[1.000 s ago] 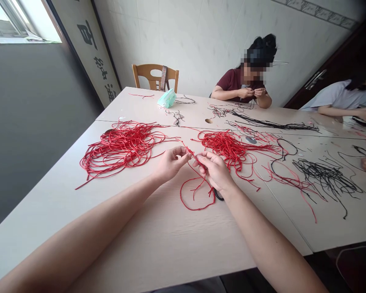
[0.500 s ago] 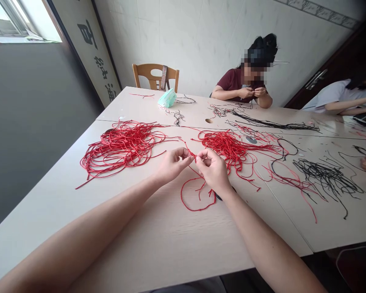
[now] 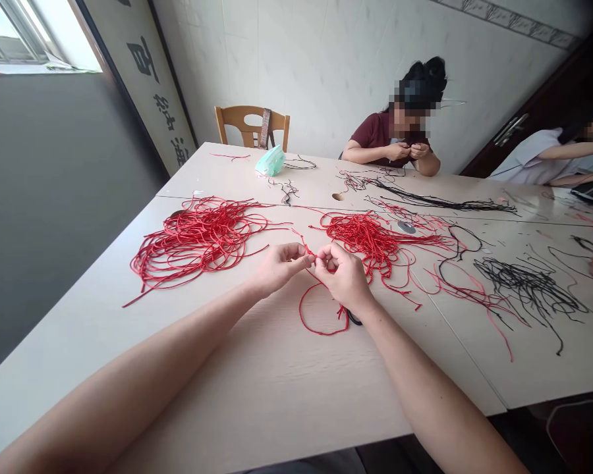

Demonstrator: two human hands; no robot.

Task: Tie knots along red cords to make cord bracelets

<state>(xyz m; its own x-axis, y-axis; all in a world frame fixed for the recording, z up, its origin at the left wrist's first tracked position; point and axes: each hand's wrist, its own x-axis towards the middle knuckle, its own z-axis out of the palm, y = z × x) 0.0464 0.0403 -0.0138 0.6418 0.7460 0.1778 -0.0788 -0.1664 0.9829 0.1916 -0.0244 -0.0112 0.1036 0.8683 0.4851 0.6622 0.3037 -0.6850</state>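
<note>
Between my two hands, a thin red braided cord (image 3: 321, 334) is pinched above the table. My left hand (image 3: 282, 266) grips it with thumb and forefinger, and a short end sticks up past the fingertips. Right beside it, my right hand (image 3: 344, 275) pinches the same cord, its fingertips almost touching the left ones. The rest of the cord hangs in a loop on the table below. Left of my hands lies a heap of smooth red cords (image 3: 202, 240). Behind my right hand is a pile of red braided cords (image 3: 363, 237).
A bundle of black cords (image 3: 528, 283) lies on the right, with another black bundle (image 3: 439, 199) farther back. A pale green crumpled bag (image 3: 271, 161) stands near the wooden chair (image 3: 252, 125). One person (image 3: 390, 141) works across the table (image 3: 217, 395); others sit at the right.
My hands stay pinched together on the red cord. The hanging loop has shifted slightly right and up, and the short loose ends inside it have moved.
</note>
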